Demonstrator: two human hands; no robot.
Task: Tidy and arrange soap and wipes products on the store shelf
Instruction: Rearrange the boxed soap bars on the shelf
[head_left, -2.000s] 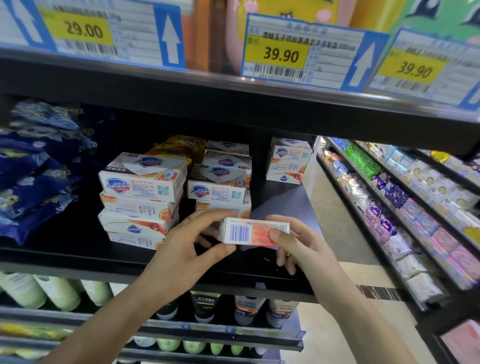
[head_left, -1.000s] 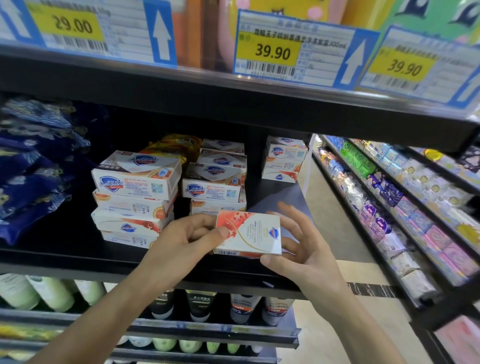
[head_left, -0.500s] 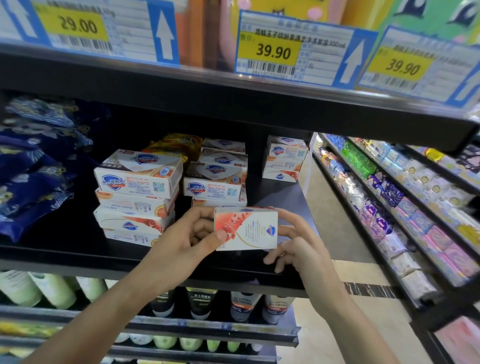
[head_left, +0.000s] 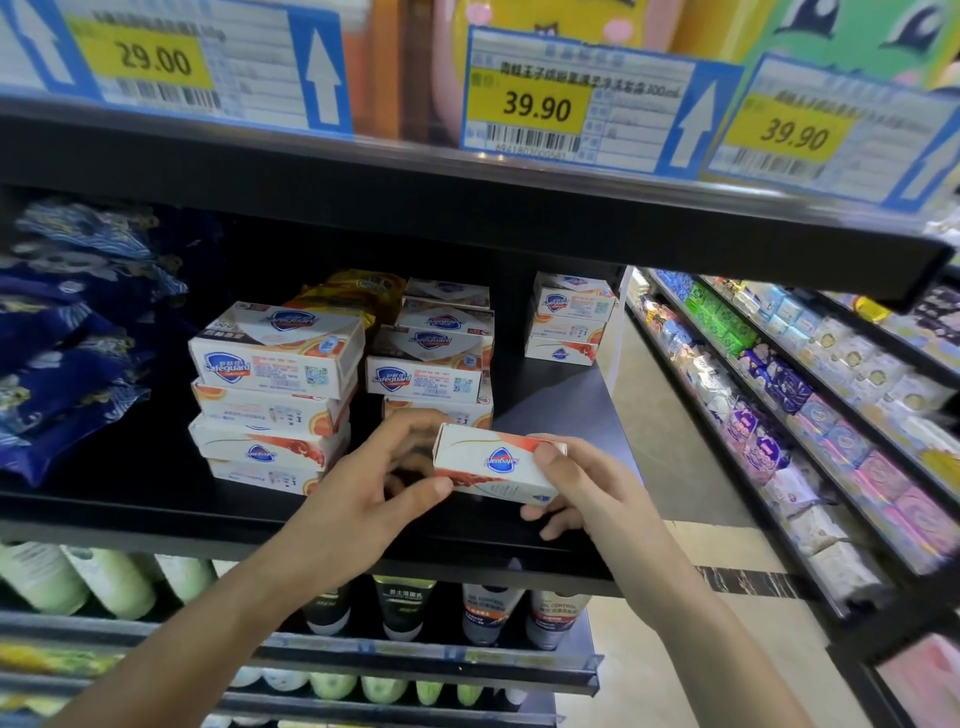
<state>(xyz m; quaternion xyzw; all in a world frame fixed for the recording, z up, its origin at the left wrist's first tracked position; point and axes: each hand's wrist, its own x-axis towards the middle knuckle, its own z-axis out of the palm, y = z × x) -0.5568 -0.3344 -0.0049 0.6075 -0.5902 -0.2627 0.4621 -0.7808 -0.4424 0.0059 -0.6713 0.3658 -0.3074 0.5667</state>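
black store shelf (head_left: 156, 499) carries stacks of safeguard soap boxes; blue wipes packs (head_left: 67, 358) lie at its left. in front of the middle stack (head_left: 431, 374) one soap box (head_left: 493, 465) is held above the shelf's front edge, long axis running left to right, logo upside down toward the camera. left hand (head_left: 363, 499) pinches its left end with thumb and fingers, right hand (head_left: 582, 493) grips its right end, thumb on top. bare shelf lies just right of the box, nearer the right hand.
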